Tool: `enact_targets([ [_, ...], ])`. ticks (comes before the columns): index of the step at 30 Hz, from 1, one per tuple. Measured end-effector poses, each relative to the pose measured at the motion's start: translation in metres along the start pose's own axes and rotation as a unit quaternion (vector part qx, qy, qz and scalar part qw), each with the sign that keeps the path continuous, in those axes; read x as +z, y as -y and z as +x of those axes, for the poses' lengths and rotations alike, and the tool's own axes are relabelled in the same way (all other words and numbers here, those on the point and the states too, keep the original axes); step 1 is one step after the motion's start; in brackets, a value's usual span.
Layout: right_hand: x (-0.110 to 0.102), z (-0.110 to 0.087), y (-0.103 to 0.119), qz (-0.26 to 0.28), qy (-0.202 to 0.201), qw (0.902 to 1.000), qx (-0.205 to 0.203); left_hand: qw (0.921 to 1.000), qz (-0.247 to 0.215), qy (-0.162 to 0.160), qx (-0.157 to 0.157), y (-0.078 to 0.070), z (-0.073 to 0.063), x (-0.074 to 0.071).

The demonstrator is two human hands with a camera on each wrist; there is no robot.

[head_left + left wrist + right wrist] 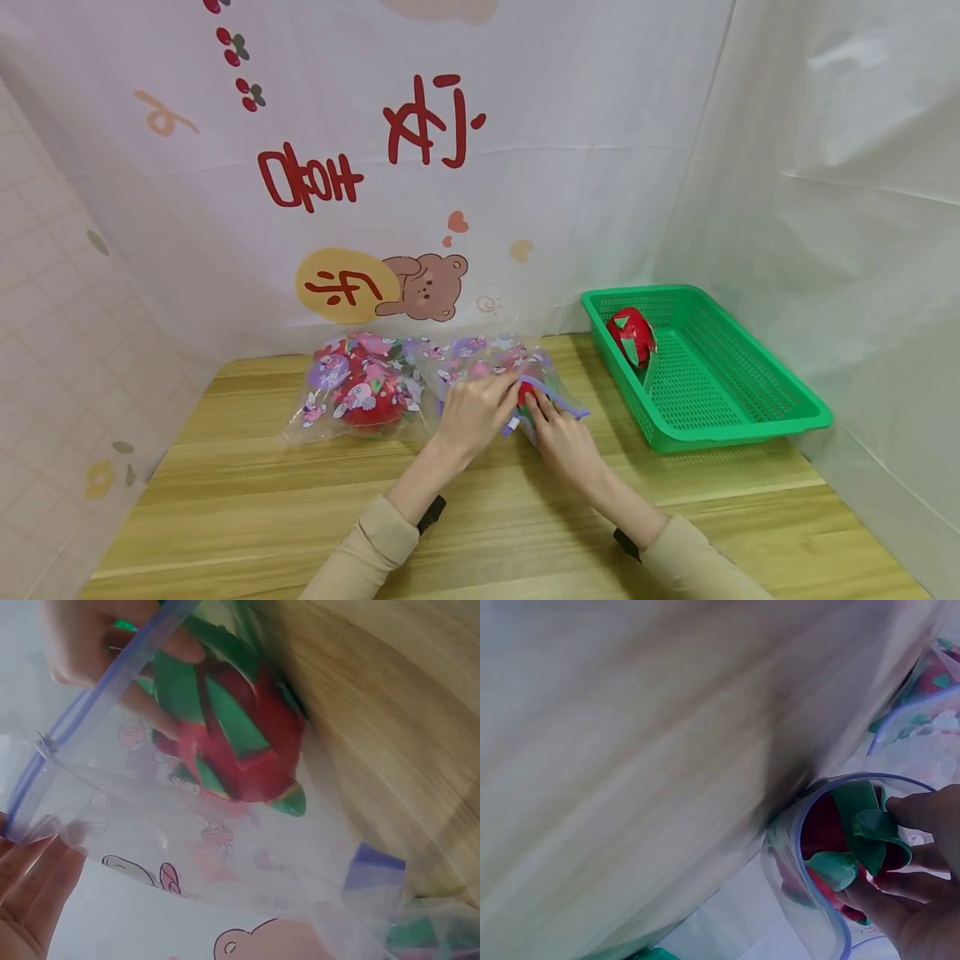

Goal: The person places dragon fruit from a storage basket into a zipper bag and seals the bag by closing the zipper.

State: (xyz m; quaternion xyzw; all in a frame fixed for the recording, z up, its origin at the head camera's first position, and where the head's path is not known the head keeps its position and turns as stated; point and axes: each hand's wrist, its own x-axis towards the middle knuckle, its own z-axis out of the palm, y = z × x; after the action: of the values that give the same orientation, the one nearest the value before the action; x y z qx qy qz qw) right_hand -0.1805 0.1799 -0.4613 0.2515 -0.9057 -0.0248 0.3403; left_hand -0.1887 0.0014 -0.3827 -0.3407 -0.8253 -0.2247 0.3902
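Observation:
My left hand (474, 408) pinches the purple zip edge of a clear printed zip bag (150, 802), and the bag's mouth is spread apart. Inside that mouth, my right hand (922, 900) grips a red dragon fruit (262, 742) with green leaf-like scales, its fingers around the leafy end. The fruit's round end points deeper into the bag, and printed film covers part of it. From the head view the two hands meet at the bag opening, so only a small red patch of fruit shows between them.
A second printed zip bag (315, 421) with red and green fruit inside lies to the left on the wooden table (495, 533). At the right stands a green plastic basket (738, 433), with another red and green fruit (632, 336) at its left wall. A printed white curtain hangs behind.

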Motion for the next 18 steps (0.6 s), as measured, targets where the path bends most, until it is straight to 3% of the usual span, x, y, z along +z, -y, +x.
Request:
enact_targets([
  [7,0.007,0.008,-0.005,0.012,-0.006,0.9999,-0.006,0.9999,-0.006,0.003,-0.011,0.000,0.003,-0.001],
  [14,0.008,0.004,-0.006,-0.015,-0.054,0.9972,-0.050,0.9990,0.011,0.022,-0.037,0.002,0.010,0.002],
  [18,0.007,0.003,-0.004,-0.010,-0.045,0.9978,-0.047,0.9987,0.026,0.019,-0.039,0.004,0.014,0.005],
])
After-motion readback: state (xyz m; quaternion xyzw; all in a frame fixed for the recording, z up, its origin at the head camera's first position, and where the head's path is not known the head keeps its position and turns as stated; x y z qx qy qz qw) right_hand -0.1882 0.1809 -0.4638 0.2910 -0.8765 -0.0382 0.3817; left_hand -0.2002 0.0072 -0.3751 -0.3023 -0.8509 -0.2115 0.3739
